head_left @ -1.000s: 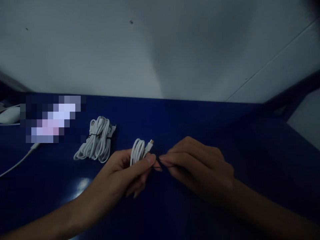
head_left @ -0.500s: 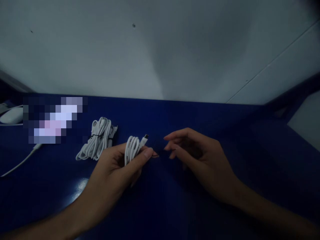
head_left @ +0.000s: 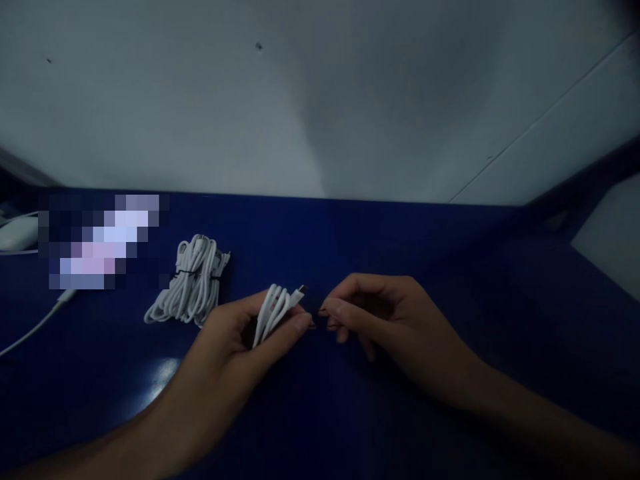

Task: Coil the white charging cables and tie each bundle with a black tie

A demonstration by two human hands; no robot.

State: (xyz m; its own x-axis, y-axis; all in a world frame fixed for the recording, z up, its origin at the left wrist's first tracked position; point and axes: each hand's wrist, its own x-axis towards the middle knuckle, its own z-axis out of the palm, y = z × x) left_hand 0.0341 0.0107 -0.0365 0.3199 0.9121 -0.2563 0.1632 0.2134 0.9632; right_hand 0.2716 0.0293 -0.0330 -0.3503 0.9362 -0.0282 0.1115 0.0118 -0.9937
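Observation:
A coiled white charging cable (head_left: 274, 310) is held in my left hand (head_left: 245, 340), fingers curled round it and thumb pressed along its near side. The cable's plug (head_left: 300, 293) points up and to the right. Thin dark strands, which look like a black tie, show faintly at the fingertips of both hands. My right hand (head_left: 385, 310) is close by on the right, thumb and index finger pinched together on what seems to be the tie. Dim light makes the tie hard to follow.
A pile of coiled white cables (head_left: 197, 280) bound with black ties lies behind my left hand on the blue table (head_left: 280, 233). Farther left are a blurred-out bright object (head_left: 107, 237), a white cord (head_left: 35, 332) and a rounded white item (head_left: 19, 233). A pale wall (head_left: 200, 120) rises behind.
My right thumb and index finger have closed into a pinch, from being apart. My left hand has shifted slightly right and nearer, and the held coil has tilted to the right.

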